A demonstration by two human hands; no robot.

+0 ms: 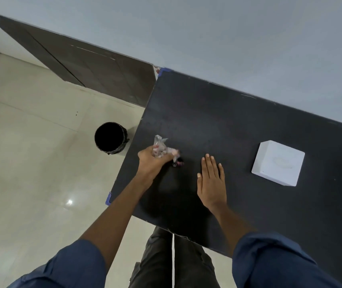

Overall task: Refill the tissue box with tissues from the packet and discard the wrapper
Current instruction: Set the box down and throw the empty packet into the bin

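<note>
Near the left edge of the black tabletop (238,121), the fingers (167,157) of the left hand (152,163) are curled tight around a crumpled clear wrapper (161,147) with pink print, which sticks up and out of the fist toward the far side. A small scrap of the same pink and dark material (178,163) shows just beside the knuckles, blurred; whether it touches the surface cannot be told. The right hand (211,181) lies flat, palm down, its fingers (208,165) straight and close together, thumb set slightly apart, gripping nothing. The two hands are near each other but apart, with a bare strip of tabletop between them.

To the right, well apart from both hands, a white tissue box (278,163) stands on the tabletop, with open dark surface all round it and behind it up to the grey wall (228,34). Left of the fist the tabletop ends, blue tape (108,198) marking its near corner. Just past that edge, on the pale tiled floor (31,152), stands a round bin (110,138) lined in black, mouth open upward, with clear floor around it.
</note>
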